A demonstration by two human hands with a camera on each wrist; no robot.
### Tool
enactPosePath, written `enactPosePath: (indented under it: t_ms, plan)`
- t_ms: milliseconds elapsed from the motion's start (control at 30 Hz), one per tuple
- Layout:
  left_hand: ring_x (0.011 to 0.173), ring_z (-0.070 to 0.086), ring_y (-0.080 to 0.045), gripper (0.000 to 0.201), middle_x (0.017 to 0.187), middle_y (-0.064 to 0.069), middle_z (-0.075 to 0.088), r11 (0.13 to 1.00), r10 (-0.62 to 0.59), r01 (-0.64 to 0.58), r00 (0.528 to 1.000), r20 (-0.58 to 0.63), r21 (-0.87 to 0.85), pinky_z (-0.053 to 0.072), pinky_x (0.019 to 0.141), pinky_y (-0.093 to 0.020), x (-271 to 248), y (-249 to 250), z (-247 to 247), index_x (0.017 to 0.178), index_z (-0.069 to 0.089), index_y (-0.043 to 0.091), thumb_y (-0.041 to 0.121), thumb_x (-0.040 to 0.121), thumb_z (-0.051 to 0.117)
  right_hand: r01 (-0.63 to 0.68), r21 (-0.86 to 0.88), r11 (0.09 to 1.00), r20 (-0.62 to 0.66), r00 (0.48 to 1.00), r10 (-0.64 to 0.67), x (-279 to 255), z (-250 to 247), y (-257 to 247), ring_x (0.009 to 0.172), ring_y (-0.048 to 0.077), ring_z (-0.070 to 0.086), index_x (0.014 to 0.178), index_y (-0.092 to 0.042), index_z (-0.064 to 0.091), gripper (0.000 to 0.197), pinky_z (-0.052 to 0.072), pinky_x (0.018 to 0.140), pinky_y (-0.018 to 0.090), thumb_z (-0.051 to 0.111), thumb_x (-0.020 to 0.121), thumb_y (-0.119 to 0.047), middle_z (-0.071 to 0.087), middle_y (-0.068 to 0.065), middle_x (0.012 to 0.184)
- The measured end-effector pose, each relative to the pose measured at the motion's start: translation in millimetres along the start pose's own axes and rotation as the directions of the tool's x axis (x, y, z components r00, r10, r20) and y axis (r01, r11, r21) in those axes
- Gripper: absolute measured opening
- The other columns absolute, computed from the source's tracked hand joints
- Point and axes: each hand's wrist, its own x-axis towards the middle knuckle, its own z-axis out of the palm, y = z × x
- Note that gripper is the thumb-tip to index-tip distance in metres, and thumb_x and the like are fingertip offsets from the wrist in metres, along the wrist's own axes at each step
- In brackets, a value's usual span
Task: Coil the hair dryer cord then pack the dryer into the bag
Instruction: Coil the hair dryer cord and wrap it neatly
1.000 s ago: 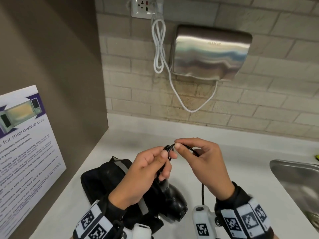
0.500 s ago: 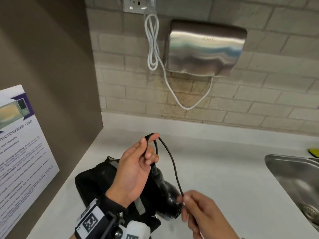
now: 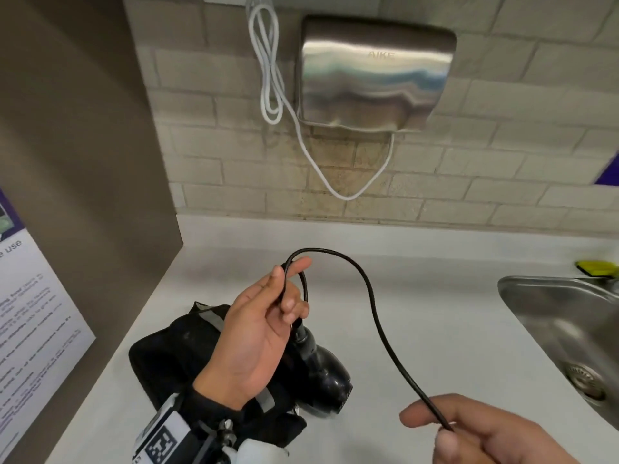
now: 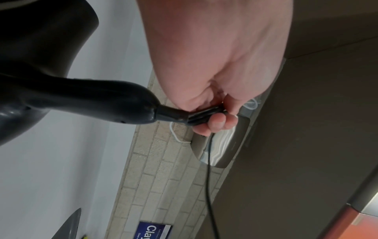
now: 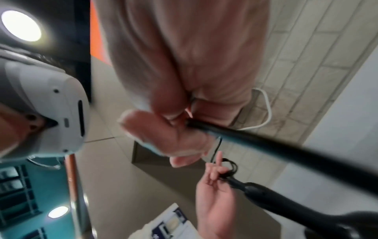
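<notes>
Barely started: left hand [image 3: 264,333] is pinching one small cord [image 3: 375,306] loop, right hand [image 3: 475,437] is gripping the slack, dryer [image 3: 321,373] isn't in the bag [image 3: 167,360] yet.

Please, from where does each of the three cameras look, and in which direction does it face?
Head: on the head, facing forward and down at the counter; shows left hand and right hand.
Left wrist: under the left wrist, along the palm toward the brick wall.
Right wrist: under the right wrist, upward along the fingers; left hand visible too.
Shared: all show the black cord and the hair dryer.
</notes>
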Motion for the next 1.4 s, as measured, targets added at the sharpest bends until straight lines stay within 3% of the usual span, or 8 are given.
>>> enactPosePath:
  t_ms: [167, 300, 400, 667, 833, 1033, 1233, 1400]
  plan:
    - [0.048, 0.039, -0.010, 0.042, 0.055, 0.001, 0.043, 1.000, -0.005, 0.005, 1.000, -0.002, -0.019, 0.043, 0.065, -0.026, -2, 3, -3, 0.122, 0.061, -0.003, 0.026, 0.094, 0.049, 0.110, 0.002, 0.994, 0.165, 0.980, -0.109, -6, 8, -56, 0.029, 0.008, 0.041, 0.098, -0.024, 0.074, 0.062, 0.034, 0.037, 0.011, 0.085, 0.050, -0.061, 0.063, 0.010, 0.055]
    - [0.047, 0.039, -0.010, 0.042, 0.056, 0.000, 0.039, 0.999, 0.018, -0.019, 0.999, -0.027, -0.027, 0.041, 0.066, -0.028, -2, 4, -5, 0.122, 0.061, -0.002, 0.027, 0.096, 0.047, 0.357, -0.094, 0.929, -0.030, 0.932, -0.361, 3, 9, -99, 0.021, 0.008, 0.030, 0.095, -0.013, 0.074, 0.037, 0.046, 0.037, 0.027, 0.081, 0.068, -0.038, 0.055, 0.013, 0.054]
    - [0.048, 0.039, -0.010, 0.042, 0.058, 0.000, 0.038, 0.999, 0.038, -0.039, 0.999, -0.038, -0.018, 0.045, 0.064, -0.025, -1, 5, -6, 0.120, 0.063, 0.000, 0.029, 0.095, 0.047, 0.461, -0.245, 0.853, -0.143, 0.853, -0.502, 30, -1, -125, 0.029, 0.012, 0.031, 0.090, -0.013, 0.073, 0.024, 0.035, 0.038, 0.014, 0.060, 0.081, -0.032, 0.057, 0.008, 0.058]
    - [0.048, 0.036, -0.011, 0.030, 0.057, 0.002, 0.038, 0.996, 0.088, -0.091, 0.991, -0.101, -0.024, 0.043, 0.062, -0.026, 2, 10, -13, 0.102, 0.062, 0.004, 0.029, 0.091, 0.050, 0.265, -0.531, 0.804, -0.261, 0.852, -0.454, 126, -40, -86, 0.048, 0.017, 0.046, 0.095, -0.013, 0.067, 0.025, 0.035, 0.044, 0.026, 0.044, 0.102, -0.017, 0.065, 0.000, 0.067]
    - [0.046, 0.034, -0.010, 0.022, 0.053, 0.003, 0.037, 0.997, 0.076, -0.077, 0.994, -0.083, -0.010, 0.043, 0.057, -0.023, 2, 9, -13, 0.092, 0.061, 0.007, 0.026, 0.093, 0.050, 0.006, -0.957, 0.291, -0.199, 0.714, -0.671, 149, -37, -48, 0.110, 0.037, 0.054, 0.136, -0.003, 0.045, 0.050, 0.042, 0.093, 0.041, 0.062, 0.090, -0.012, 0.057, 0.019, 0.120]
    - [0.047, 0.033, -0.011, 0.021, 0.054, 0.002, 0.035, 0.998, 0.046, -0.046, 0.999, 0.008, 0.050, 0.041, 0.058, -0.025, -2, 3, -4, 0.088, 0.061, 0.007, 0.025, 0.094, 0.050, 0.378, -0.922, -0.086, 0.310, 0.585, -0.749, 165, 12, -64, 0.132, 0.031, 0.041, 0.144, -0.006, 0.038, 0.057, 0.037, 0.109, 0.041, 0.061, 0.093, -0.018, 0.044, 0.016, 0.144]
    - [0.051, 0.036, -0.010, 0.032, 0.057, 0.002, 0.038, 0.995, 0.103, -0.103, 0.994, -0.024, 0.017, 0.044, 0.064, -0.025, -5, -1, -3, 0.104, 0.068, 0.003, 0.028, 0.094, 0.049, 0.513, -0.836, 0.197, 0.242, 0.666, -0.706, 199, 14, -40, 0.087, 0.017, 0.060, 0.129, -0.013, 0.057, 0.033, 0.050, 0.083, 0.033, 0.045, 0.099, -0.006, 0.063, 0.005, 0.095]
    - [0.058, 0.042, -0.010, 0.037, 0.064, 0.000, 0.040, 0.986, 0.152, -0.155, 0.987, -0.052, -0.057, 0.041, 0.083, -0.030, -3, -5, -7, 0.125, 0.064, 0.009, 0.028, 0.099, 0.046, 0.470, -0.808, 0.357, 0.197, 0.785, -0.588, 182, 26, -1, 0.065, 0.008, 0.058, 0.144, -0.029, 0.039, 0.043, 0.048, 0.068, 0.018, 0.040, 0.103, -0.016, 0.064, 0.000, 0.075]
